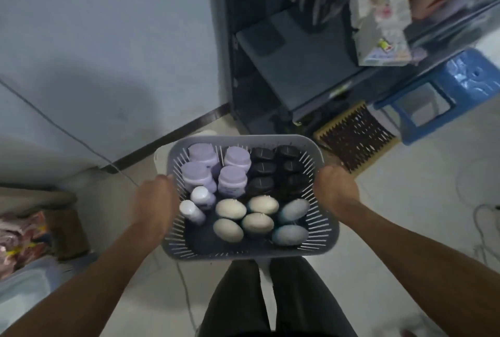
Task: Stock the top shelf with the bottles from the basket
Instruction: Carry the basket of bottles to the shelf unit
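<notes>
Hands (155, 197) (336, 188) partly hidden behind basket (240, 138) rim

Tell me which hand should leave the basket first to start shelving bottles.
Probably the right hand: the shelf unit stands ahead on its side, and the black bottles sit nearest it. Both hands grip the basket, so the left hand would carry it alone.

Pale wall (108, 25), dark skirting (173, 133), light floor (405, 215), blue plastic stool (465, 77)
</notes>
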A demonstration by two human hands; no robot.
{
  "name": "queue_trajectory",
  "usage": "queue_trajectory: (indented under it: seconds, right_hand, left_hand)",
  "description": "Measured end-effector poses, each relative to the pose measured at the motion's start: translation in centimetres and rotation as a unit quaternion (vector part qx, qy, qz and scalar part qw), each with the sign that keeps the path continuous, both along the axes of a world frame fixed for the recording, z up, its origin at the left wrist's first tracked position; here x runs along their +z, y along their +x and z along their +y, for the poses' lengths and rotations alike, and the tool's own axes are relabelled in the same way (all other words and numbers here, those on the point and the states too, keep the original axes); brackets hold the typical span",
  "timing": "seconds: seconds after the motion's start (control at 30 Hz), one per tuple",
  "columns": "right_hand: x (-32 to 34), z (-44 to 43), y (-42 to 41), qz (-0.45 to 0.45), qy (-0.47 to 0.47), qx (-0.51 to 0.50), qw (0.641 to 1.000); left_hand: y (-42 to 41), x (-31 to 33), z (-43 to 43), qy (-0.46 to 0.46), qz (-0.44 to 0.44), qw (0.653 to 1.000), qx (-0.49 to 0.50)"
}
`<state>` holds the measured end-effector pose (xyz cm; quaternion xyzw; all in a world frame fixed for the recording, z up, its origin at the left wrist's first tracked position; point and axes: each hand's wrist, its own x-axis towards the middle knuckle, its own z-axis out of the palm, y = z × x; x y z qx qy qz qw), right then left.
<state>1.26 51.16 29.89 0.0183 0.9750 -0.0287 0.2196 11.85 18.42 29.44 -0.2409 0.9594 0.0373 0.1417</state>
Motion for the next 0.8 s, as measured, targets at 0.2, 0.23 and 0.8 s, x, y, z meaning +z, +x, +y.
queue_trajectory:
  seconds: [0.2, 0.23, 0.8]
  right_hand:
    - [1.3, 10.3, 4.3, -0.009, -0.032, -0.112, 0.993]
    - [1.2, 12.2, 4.9, -0.005, -0.035, -0.128, 0.991]
    - [2.8, 44.8, 6.7, 0.054, -0.039, -0.312, 0.948]
  left_hand:
    - [-1.2, 1.9, 9.0, 0.027, -0.039, 0.996, -0.069]
    - [-1.6, 1.9, 10.6, 0.022, -0.038, 0.995, -0.090]
    - [-15.2, 0.9, 41.5, -0.026, -0.009, 0.921, -0.388]
